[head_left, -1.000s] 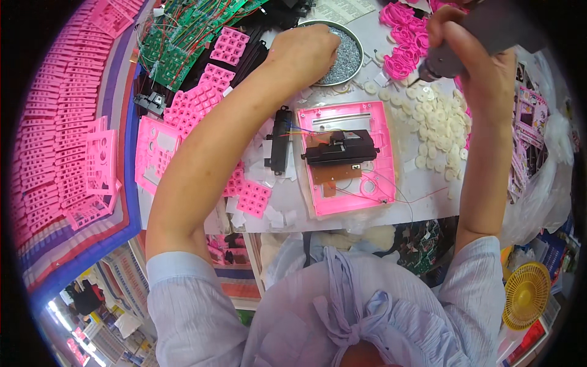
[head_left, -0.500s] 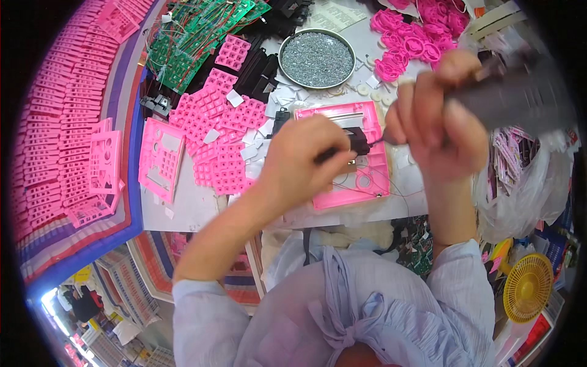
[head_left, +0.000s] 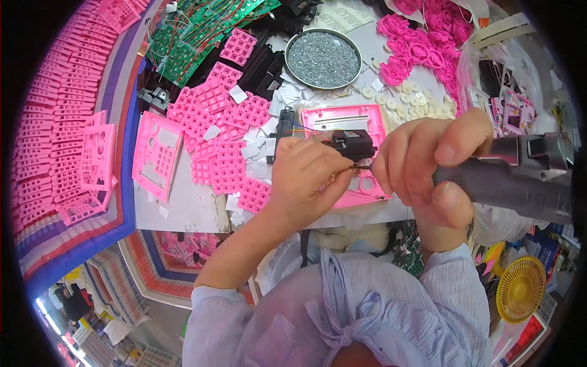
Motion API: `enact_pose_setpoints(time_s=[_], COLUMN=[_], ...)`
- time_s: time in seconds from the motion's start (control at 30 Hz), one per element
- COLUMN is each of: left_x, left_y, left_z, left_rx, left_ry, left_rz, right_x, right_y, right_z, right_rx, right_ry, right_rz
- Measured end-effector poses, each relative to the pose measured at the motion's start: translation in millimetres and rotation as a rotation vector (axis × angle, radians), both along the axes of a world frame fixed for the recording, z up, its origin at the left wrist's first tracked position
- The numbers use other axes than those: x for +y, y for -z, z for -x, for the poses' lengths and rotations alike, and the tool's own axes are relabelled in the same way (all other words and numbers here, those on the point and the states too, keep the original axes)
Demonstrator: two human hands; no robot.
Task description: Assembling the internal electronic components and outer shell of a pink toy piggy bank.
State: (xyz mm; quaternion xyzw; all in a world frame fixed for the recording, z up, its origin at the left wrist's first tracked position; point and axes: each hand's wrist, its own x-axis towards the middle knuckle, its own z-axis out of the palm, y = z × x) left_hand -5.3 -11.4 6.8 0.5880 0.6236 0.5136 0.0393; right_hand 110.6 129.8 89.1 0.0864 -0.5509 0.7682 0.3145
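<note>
My right hand (head_left: pixel 431 168) is wrapped round a dark grey electric screwdriver (head_left: pixel 507 186), held nearly level with its bit pointing left. The bit's tip meets the pinched fingertips of my left hand (head_left: pixel 309 174); whatever small piece they hold is too small to make out. Beneath both hands lies a pink plastic casing (head_left: pixel 378 117), partly hidden by them. A black boxy part (head_left: pixel 354 144) with thin coloured wires sits over the casing, just beyond my left fingertips. Another black part (head_left: pixel 284 125) stands at the casing's left edge.
A round tray of small metal screws (head_left: pixel 324 58) stands beyond the casing. Pink button pads (head_left: pixel 229 165) and white paper bits lie to the left, near another pink casing (head_left: pixel 158 153). Green circuit boards (head_left: pixel 183 52), pink rings (head_left: pixel 422 49) and whitish discs (head_left: pixel 422 104) lie farther back.
My left hand has drawn off the black part toward me, its fingertips now pinched at the bit. The screwdriver in my right hand has come nearer, its bit pulled from the black part.
</note>
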Motion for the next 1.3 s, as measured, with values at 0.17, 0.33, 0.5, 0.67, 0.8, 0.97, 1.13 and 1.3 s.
enact_pose_setpoints(time_s=[0.17,0.33,0.5,0.67,0.8,0.97,1.13,1.3], left_x=[0,-8,-8,-11,-12,-11,-9,-4], left_y=[8,11,25,26,27,34,36,30], left_z=[1,3,11,11,10,10,10,13], left_rx=[0.134,0.195,0.3,0.267,0.252,0.252,0.267,0.227], left_ry=[-0.058,-0.271,-0.217,-0.201,-0.19,-0.189,-0.184,-0.169], left_rz=[-0.047,0.262,0.289,0.284,0.282,0.21,0.18,0.163], right_x=[5,15,16,10,4,4,17,24], right_y=[4,25,46,51,49,50,49,50], right_z=[3,10,20,26,27,28,23,28], right_rx=[0.01,0.017,-0.02,-0.061,-0.087,-0.108,-0.183,-0.184], right_ry=[-0.021,0.023,0.106,0.1,0.083,0.056,0.06,-0.04], right_rz=[-0.016,-0.044,-0.205,-0.219,-0.209,-0.312,-0.638,-0.32])
